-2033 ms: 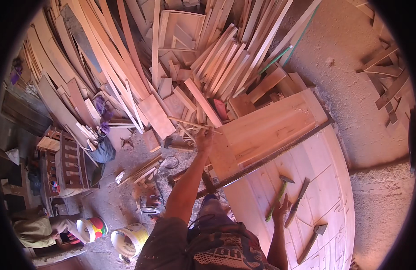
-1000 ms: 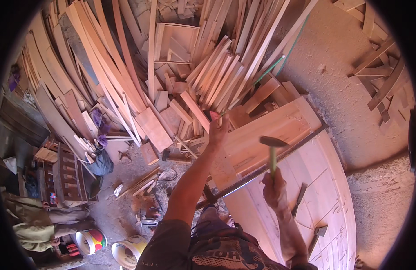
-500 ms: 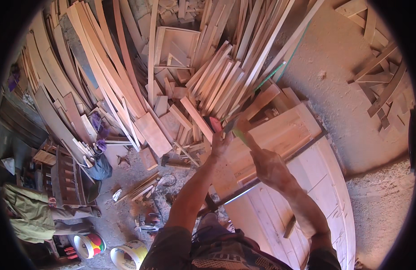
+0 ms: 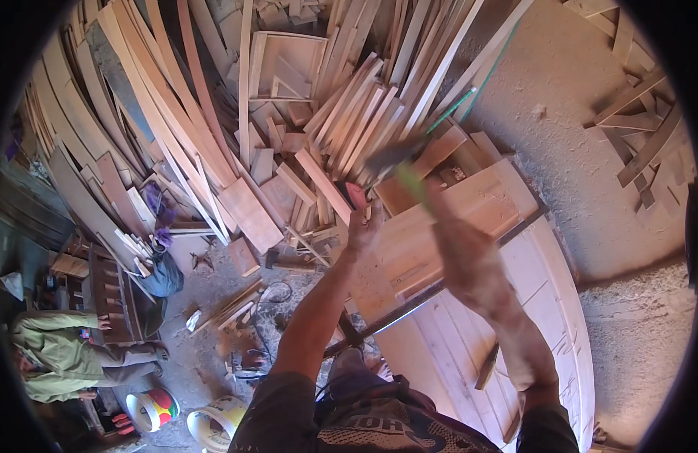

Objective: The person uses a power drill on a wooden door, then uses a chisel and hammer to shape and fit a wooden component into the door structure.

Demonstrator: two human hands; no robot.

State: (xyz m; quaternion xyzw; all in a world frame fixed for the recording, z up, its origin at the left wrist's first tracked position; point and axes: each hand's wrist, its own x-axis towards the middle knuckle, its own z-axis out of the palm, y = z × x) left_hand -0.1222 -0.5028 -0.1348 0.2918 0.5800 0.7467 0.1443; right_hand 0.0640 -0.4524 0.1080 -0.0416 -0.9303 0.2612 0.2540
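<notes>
My right hand [image 4: 470, 260] is closed round the handle of a hammer [image 4: 414, 183]. Its dark head is smeared by motion, raised above the far edge of the wooden panel [image 4: 439, 234], and part of the handle looks green. At the panel's far left corner, my left hand [image 4: 365, 226] has its fingers bent together beside a small red and black object [image 4: 355, 196]. What those fingers pinch, if anything, is too small to make out. The panel lies on the bench [image 4: 470, 325], in front of my body.
Stacked boards and cut strips [image 4: 356, 128] fill the far side and left. A dark bar [image 4: 405, 311] crosses the bench. Two buckets [image 4: 153, 409] stand lower left, near a person in a green shirt [image 4: 58, 355]. Offcuts [image 4: 643, 136] lie on the right floor.
My right hand has swung the hammer up and away from my left hand, blurring its head. My left hand stays at the panel corner. The person at lower left has shifted slightly.
</notes>
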